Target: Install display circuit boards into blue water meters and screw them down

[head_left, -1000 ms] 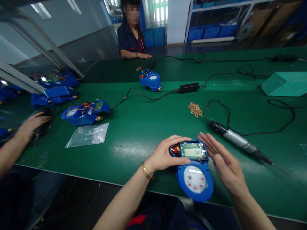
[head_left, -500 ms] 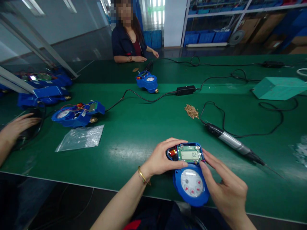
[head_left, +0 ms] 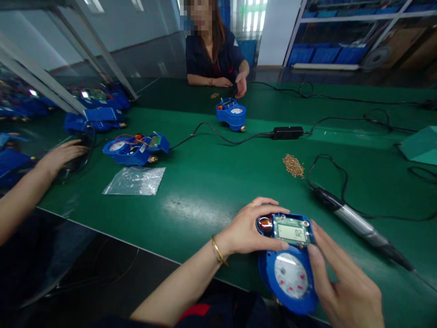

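A blue water meter (head_left: 296,291) lies at the table's front edge, its round dial facing up and its display board (head_left: 292,231) uncovered, with digits on the screen. My left hand (head_left: 251,228) grips the meter's upper left, thumb along the lower edge of the board and fingers along the top. On the other side, my right hand (head_left: 344,278) pinches the board end of the housing with thumb and fingers. The meter's underside is hidden. Right of it lies an electric screwdriver (head_left: 362,228) with a silver and black body, and beyond is a pile of small brass screws (head_left: 292,165).
A clear plastic bag (head_left: 136,181) and an opened blue meter (head_left: 131,150) lie to the left, near a co-worker's hand (head_left: 64,157). Across the table a person sits behind another meter (head_left: 232,114). A black cable box (head_left: 287,132) and a green box (head_left: 421,145) are further back.
My view has swung left, so everything appears further right. Both hands keep their hold on the meter. The person opposite has raised a hand near the far meter.
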